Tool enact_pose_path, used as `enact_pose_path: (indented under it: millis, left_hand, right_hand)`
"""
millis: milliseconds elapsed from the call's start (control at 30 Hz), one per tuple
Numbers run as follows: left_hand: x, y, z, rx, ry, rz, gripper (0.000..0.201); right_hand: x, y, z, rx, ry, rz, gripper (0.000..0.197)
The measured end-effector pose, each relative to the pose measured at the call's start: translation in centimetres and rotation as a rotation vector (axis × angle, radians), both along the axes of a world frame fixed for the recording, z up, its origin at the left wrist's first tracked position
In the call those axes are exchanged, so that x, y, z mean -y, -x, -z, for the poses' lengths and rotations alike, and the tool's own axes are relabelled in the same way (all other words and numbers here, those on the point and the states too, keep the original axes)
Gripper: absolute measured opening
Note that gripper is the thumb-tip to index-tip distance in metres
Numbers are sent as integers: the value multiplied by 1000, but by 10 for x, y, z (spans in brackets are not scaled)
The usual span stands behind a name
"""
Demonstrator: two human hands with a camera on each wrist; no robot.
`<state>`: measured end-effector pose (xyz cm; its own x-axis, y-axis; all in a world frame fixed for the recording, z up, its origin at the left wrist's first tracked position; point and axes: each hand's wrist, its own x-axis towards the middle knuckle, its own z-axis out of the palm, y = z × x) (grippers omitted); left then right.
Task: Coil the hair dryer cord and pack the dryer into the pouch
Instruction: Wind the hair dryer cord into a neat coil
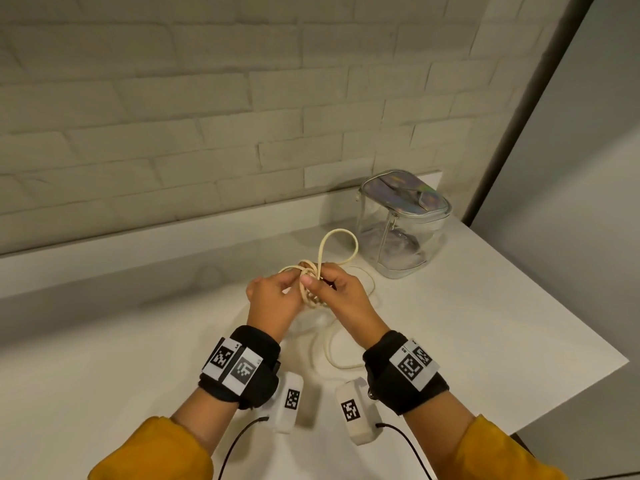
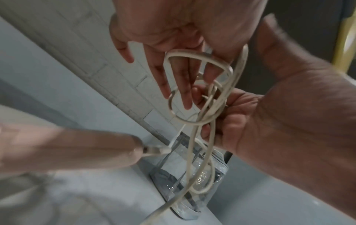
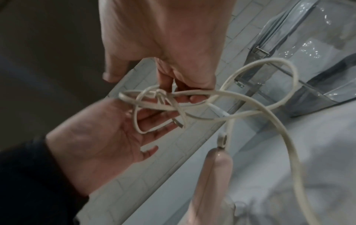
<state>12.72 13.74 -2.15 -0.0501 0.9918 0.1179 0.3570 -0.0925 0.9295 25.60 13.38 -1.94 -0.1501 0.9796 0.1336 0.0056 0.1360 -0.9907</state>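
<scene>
Two hands are working the cord just above the desk, and I am keeping them close together because the loops spring apart the moment they are let go. My right hand is curling its fingers round the gathered strands, holding the bundle as an anchor; my left hand is lying with its fingers straight and relaxed under the small loops, steadying them rather than gripping. One larger loop is standing up beyond the fingers, and a slack run is trailing down onto the desk toward me, so I am judging the coiling only partly done. The hair dryer is lying on the desk below the hands, its pale pink handle showing in both wrist views with the cord leaving its end. The pouch, clear-walled with a shiny lid, is standing upright near the wall, just beyond the cord on the right; I cannot tell whether its zip is open.
</scene>
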Motion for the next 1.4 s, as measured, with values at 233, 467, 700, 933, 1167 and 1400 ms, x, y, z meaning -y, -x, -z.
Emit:
enact_pose_path:
  millis: [233, 467, 700, 933, 1167, 1400]
  left_hand:
    - [-1, 4, -11, -49, -2, 2, 33]
    - [-3, 27, -31, 267, -235, -20, 31]
    - [16, 118, -60, 932, -151, 80, 22]
    - [39, 166, 3, 630, 98, -440, 26]
    - [58, 174, 46, -367, 457, -158, 22]
    - [45, 137, 7, -449, 377, 227, 45]
  right_hand:
    - [-6, 2, 10, 124, 11, 137, 40]
    - [-20, -15, 17, 131, 201, 394, 28]
    - [-24, -37, 40, 57, 346, 421, 22]
    - [-28, -24, 19, -125, 356, 330, 21]
    - [-19, -1, 9, -219, 334, 185, 16]
    - [-13, 11, 7, -164, 272, 137, 14]
